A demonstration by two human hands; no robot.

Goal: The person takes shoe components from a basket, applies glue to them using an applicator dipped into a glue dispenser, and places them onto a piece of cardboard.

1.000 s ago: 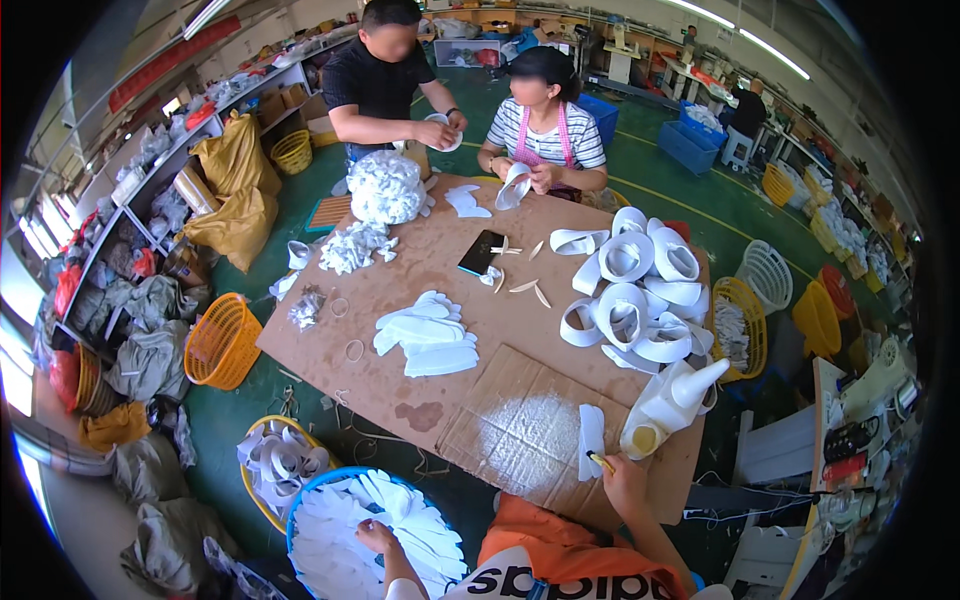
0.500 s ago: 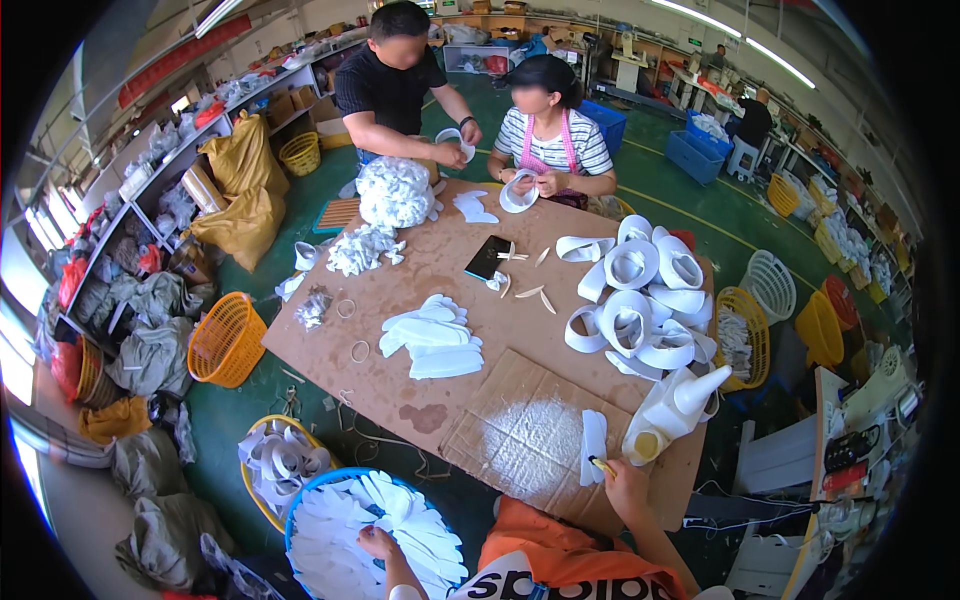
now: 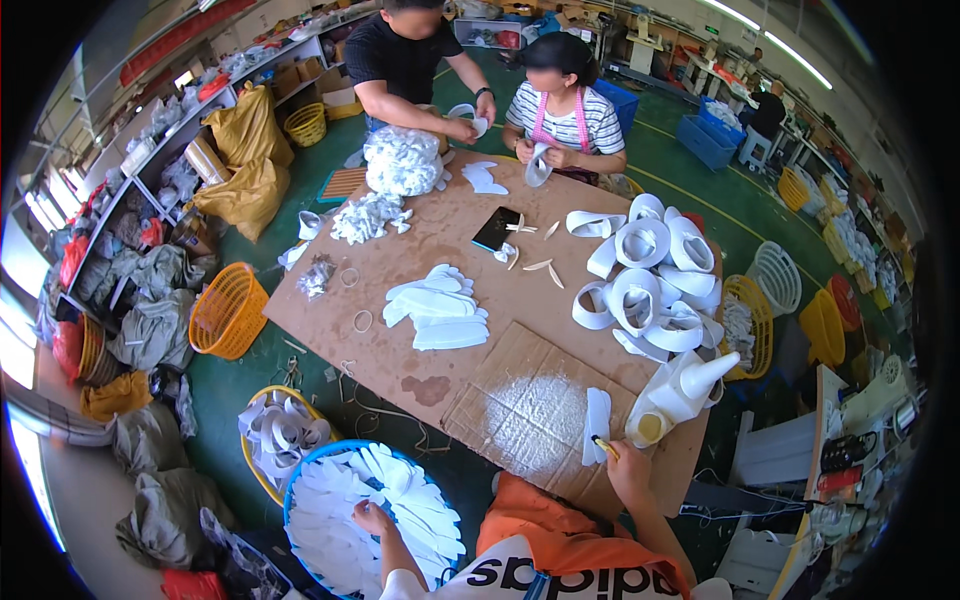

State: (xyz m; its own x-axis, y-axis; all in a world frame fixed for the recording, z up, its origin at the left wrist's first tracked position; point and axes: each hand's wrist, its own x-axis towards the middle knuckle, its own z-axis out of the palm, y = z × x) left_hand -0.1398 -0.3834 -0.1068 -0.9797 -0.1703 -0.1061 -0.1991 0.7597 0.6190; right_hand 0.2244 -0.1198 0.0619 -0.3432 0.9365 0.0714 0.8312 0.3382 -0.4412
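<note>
My right hand [image 3: 630, 474] grips a thin yellow-handled brush [image 3: 606, 448]. Its dark tip meets a long white strip [image 3: 597, 415], which lies flat on cardboard beside a patch of white smears. Just right of that hand stands a white bottle with a spout [image 3: 690, 385], next to a small cup of yellowish stuff [image 3: 649, 428]. My left hand [image 3: 372, 517] is lowered over a blue-rimmed basket [image 3: 292, 492] heaped with white pieces [image 3: 420, 522]. Its fingers are curled in among them, and whatever they hold is hidden.
Stacked white strips [image 3: 437, 308], a dark phone [image 3: 495, 229] and a heap of white rings [image 3: 640, 275] lie on the brown table [image 3: 370, 275]. Two co-workers handle white bands at the far side. A yellow basket [image 3: 246, 425] stands left of the blue-rimmed one.
The whole view has shifted slightly, lifting the near table edge and my hands in the picture. The seated co-worker has turned the white band edge-on. My hands keep nearly the same places.
</note>
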